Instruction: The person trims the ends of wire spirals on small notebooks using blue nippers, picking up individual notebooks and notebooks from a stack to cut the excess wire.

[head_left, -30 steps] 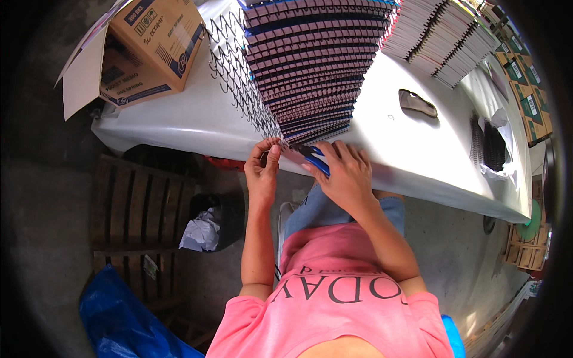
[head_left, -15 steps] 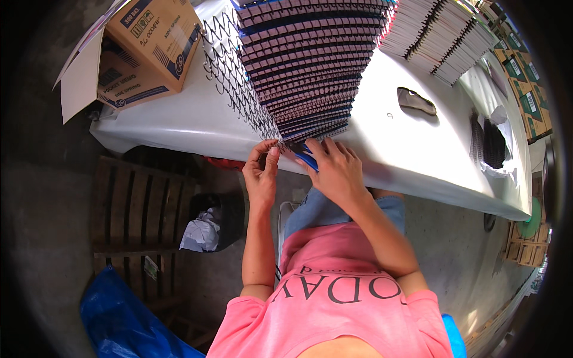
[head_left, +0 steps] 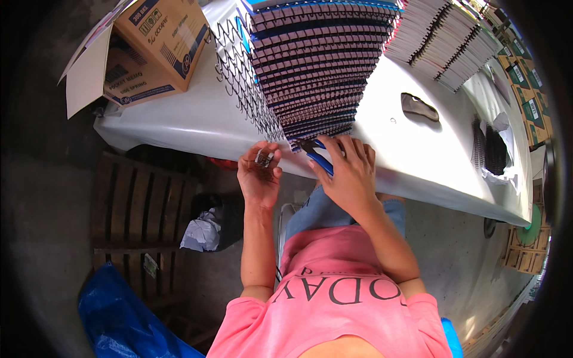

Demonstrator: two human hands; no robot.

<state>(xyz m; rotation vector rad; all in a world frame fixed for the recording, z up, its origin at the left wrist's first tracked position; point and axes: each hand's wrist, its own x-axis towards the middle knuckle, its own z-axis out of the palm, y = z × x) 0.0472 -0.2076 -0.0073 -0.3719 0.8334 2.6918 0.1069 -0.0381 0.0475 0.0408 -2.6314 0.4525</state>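
Note:
A tall stack of spiral-bound notebooks (head_left: pixel 325 71) with dark and blue edges stands at the table's front. Loose black wire ends (head_left: pixel 236 74) hang out along its left side. My right hand (head_left: pixel 349 176) grips blue-handled cutting pliers (head_left: pixel 322 162), their dark jaws at the stack's lower near corner. Just left of that corner is my left hand (head_left: pixel 258 179), palm up with its fingers curled. It holds small dark wire pieces (head_left: pixel 262 162); a whitish bit between the fingers is too small to name.
A cardboard box (head_left: pixel 158 48) sits open at the table's left end. More bound notebooks (head_left: pixel 441 39) stand at the back right of the white-covered table (head_left: pixel 412 149). A dark strap-like item (head_left: pixel 419 107) and a bundle of black wire coils (head_left: pixel 494 146) lie on the right.
My left hand has drawn slightly away from the stack's corner and turned palm up, showing the wire pieces. My right hand and the pliers have shifted a little to the right.

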